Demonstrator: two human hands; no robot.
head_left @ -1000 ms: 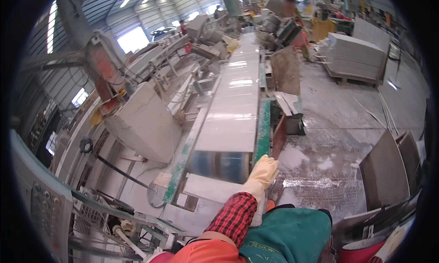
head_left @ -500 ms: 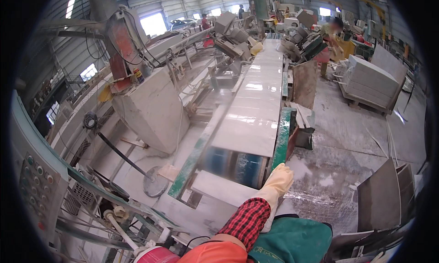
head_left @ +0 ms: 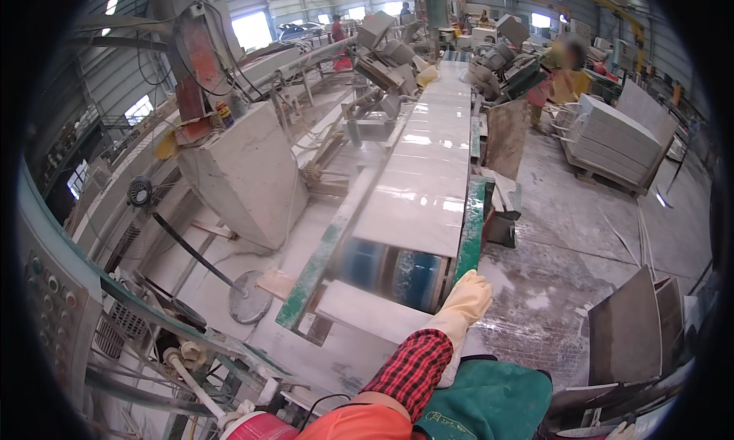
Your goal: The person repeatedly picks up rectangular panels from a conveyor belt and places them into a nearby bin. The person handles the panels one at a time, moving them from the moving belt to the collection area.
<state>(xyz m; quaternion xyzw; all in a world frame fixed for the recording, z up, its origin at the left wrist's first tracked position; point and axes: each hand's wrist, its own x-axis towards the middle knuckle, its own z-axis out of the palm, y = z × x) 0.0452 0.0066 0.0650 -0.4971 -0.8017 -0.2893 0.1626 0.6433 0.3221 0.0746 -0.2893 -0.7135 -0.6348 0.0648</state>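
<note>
My left hand (head_left: 468,298), in a cream rubber glove below a red-and-black checked sleeve, lies at the near end of the conveyor's green rail (head_left: 474,237). Its fingers look curled over the rail end, though their tips are partly hidden. Beside it is the blue conveyor roller (head_left: 417,276). Past the roller, wet, glossy pale stone slabs (head_left: 417,207) lie in a row along the conveyor. A pale board or beam (head_left: 367,310) crosses in front of the roller. Of my right hand (head_left: 623,431), only a bit of glove shows at the lower right edge, its fingers mostly cut off.
On the left stand a control panel (head_left: 57,310) with buttons and a large stone block (head_left: 248,180). Machine heads (head_left: 386,65) flank the far conveyor. Slabs are stacked on a pallet (head_left: 615,138) at right; dark panels (head_left: 627,329) lean nearer. A person (head_left: 562,61) stands beyond.
The whole view has shifted slightly, moving the background a little left and up. My left hand stays at the rail end. A bit more of the glove shows at the lower right edge.
</note>
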